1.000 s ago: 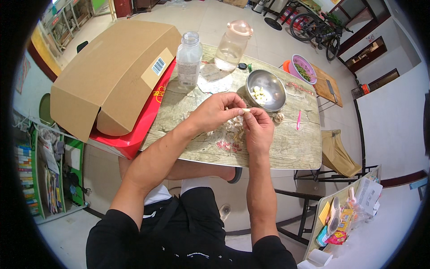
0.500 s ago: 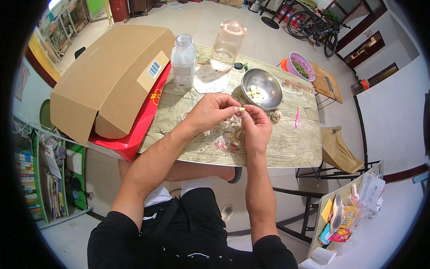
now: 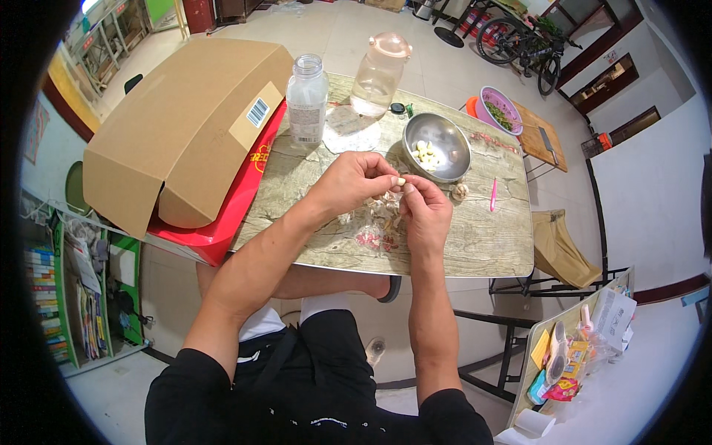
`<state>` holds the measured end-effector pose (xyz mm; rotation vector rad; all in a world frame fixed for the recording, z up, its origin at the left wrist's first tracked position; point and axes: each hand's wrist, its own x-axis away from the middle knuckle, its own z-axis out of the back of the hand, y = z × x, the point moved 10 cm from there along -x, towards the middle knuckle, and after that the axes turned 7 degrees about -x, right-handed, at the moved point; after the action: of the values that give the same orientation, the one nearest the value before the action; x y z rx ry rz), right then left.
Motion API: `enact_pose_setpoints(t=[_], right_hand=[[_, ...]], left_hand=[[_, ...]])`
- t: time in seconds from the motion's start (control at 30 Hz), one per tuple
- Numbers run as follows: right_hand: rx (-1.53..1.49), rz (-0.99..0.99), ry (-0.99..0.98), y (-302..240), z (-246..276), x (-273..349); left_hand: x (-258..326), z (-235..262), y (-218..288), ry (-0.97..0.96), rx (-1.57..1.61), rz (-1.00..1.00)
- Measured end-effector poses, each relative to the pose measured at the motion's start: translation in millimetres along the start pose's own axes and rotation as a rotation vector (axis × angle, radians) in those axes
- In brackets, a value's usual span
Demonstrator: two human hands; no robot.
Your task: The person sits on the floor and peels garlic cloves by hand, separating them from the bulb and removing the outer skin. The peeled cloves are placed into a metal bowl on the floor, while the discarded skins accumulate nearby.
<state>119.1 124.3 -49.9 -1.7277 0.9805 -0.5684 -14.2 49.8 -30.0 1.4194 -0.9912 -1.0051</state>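
Note:
Between my two hands is a small pale garlic clove, just in front of a steel bowl. My left hand pinches it from the left with thumb and forefinger. From the right, the thumb and fingertips of my right hand close on its other end. Several peeled cloves lie in the bowl. Papery garlic skins are scattered on the table under my hands. A garlic bulb sits on the table at the bowl's near right side.
An open clear plastic jar and a pink-lidded water jug stand at the table's far side. A cardboard box on a red tray fills the left. A pink slim tool lies at right, with a knife on a board beyond.
Both hands stay on the clove with only slight finger movement. The whole view has shifted a little, moving the table items slightly to the right.

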Motion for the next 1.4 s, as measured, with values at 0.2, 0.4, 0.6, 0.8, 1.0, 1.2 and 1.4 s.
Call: enact_pose_setpoints(t=[0.2,0.4,0.6,0.8,1.0,1.2,1.4], right_hand=[[-0.031,0.011,-0.022,4,1,-2],[0.038,-0.004,0.002,4,3,-1],[0.024,-0.01,-0.008,5,5,-1],[0.029,-0.031,0.01,4,0,0],[0.033,-0.023,-0.002,5,0,-1],[0.017,-0.016,0.001,4,0,-1],[-0.062,-0.058,0.011,4,-2,-3]], left_hand=[[-2,0,-4,0.009,-0.109,-0.044],[-2,1,-6,0.006,-0.103,-0.026],[-1,2,-8,-0.001,-0.011,0.03],[-2,2,-11,-0.01,0.026,0.041],[-2,3,-15,-0.012,-0.028,0.073],[-2,3,-26,-0.017,0.135,0.173],[-5,3,-33,0.02,0.273,0.179]])
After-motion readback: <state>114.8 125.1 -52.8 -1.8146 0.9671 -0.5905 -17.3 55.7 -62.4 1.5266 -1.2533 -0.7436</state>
